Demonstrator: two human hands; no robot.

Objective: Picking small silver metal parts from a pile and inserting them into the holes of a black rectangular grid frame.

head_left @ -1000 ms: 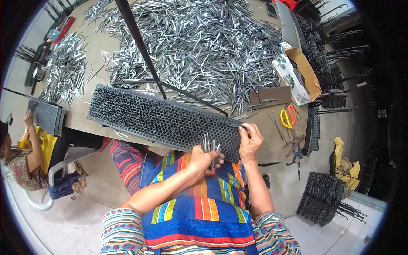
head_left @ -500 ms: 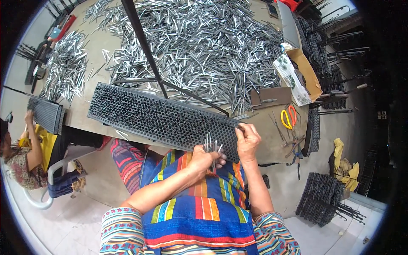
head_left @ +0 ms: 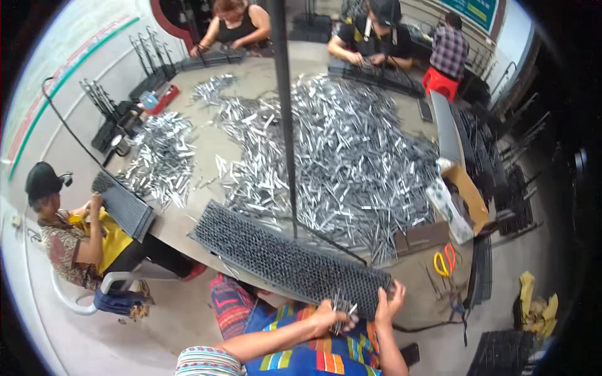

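A long dark grid rack (head_left: pixel 282 257) lies tilted across the near edge of the table, filled with small metal pieces. My left hand (head_left: pixel 331 313) grips a small bunch of thin metal pins (head_left: pixel 342 304) at the rack's right end. Fingers spread, my right hand (head_left: pixel 390 301) rests on the rack's right corner and steadies it. Both forearms come up from the lower edge over a bright striped garment.
A huge heap of loose metal pins (head_left: pixel 351 156) covers the table, with a smaller heap (head_left: pixel 160 156) at the left. A dark pole (head_left: pixel 283 113) stands mid-table. Yellow-and-red scissors (head_left: pixel 444 260) and a cardboard box (head_left: pixel 467 194) lie at the right. Other people sit around with similar racks.
The view has tilted up, showing more of the table and people at the far side. My hands stay at the rack's right end.
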